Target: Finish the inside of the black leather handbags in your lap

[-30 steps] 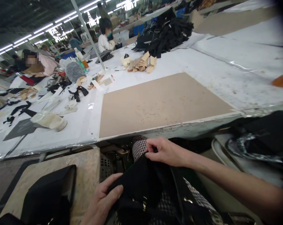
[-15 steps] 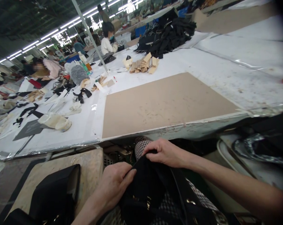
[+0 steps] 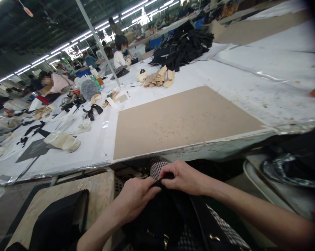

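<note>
From where I stand, with twelve o'clock away from the worker, the black fabric bag-like piece with gold-coloured metal fittings (image 3: 157,218) lies over the lap, on brown-and-white checked cloth (image 3: 157,168), its top edge up at the fingers and its body spreading below them towards six. The left hand (image 3: 136,197) has thumb and fingers closed in a pinch on that edge, coming in from about seven; the right hand (image 3: 182,177), reaching in from four, pinches it just beside, index finger curled over and thumb pressed close (whether the two sets of fingertips touch, I can't make out). Beyond them at twelve, a flat tan board (image 3: 186,120) lies on a long white-covered table (image 3: 241,73). A heap of black fabric pieces (image 3: 184,48) sits at twelve on the table's far part, with a stack of tan strips (image 3: 159,77) nearer. At eight, a folded black piece (image 3: 56,221) rests on a worn tan slab (image 3: 101,191). Towards eleven, past a slanting pale pole (image 3: 98,42), a person in a white top (image 3: 120,58) sits at the table, and rows of bright ceiling lights (image 3: 81,36) run off into the room. The held piece points its pinched edge towards twelve, and a long dark band on it slants from eleven to five; its lower end runs out of view, so I can't be sure of its full long axis.
</note>
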Available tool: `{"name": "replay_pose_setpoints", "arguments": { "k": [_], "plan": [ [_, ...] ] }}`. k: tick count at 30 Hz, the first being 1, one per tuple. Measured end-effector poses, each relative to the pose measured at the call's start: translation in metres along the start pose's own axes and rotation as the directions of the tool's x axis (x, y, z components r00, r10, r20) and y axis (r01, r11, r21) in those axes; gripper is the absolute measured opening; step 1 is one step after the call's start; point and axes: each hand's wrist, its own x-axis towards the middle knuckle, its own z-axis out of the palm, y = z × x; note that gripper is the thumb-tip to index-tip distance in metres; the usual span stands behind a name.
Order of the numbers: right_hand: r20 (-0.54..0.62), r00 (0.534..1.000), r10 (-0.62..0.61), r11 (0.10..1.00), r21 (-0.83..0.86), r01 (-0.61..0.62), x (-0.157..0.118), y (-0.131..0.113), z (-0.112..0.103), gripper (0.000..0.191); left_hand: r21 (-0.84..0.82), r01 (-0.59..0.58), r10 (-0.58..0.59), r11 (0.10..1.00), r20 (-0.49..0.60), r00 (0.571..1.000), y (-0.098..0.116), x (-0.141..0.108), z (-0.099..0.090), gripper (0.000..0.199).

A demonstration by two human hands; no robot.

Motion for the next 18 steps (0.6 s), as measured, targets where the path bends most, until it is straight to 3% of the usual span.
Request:
{"name": "replay_pose_setpoints", "arguments": {
  "k": [4,6,10,14,18],
  "plan": [
    [-0.022,1.0,0.002,0.999,0.049,-0.001,-0.003,0.004,-0.002,0.014,0.201,-0.058,0.066,0.978,-0.037,0.997,0.004,0.012,0.012,0.028],
    [-0.011,1.0,-0.003,0.998,0.067,0.003,-0.004,0.005,-0.003,0.014,0.207,-0.041,0.052,0.978,-0.049,0.997,0.004,0.014,0.013,0.031],
    [-0.012,1.0,0.021,0.998,0.067,-0.02,-0.003,0.007,-0.002,0.013,-0.01,-0.012,0.011,1.0,-0.008,1.0,0.002,0.019,0.008,0.038],
    [-0.061,0.997,0.056,0.994,0.092,-0.05,-0.006,0.005,-0.003,0.008,-0.268,-0.022,0.025,0.963,0.006,1.0,0.004,0.034,0.006,0.027],
    [-0.216,0.975,0.049,0.997,0.075,-0.033,-0.039,-0.009,-0.016,0.023,-0.39,-0.059,0.07,0.919,0.015,0.997,0.008,0.049,0.006,0.022]
  ]
}}
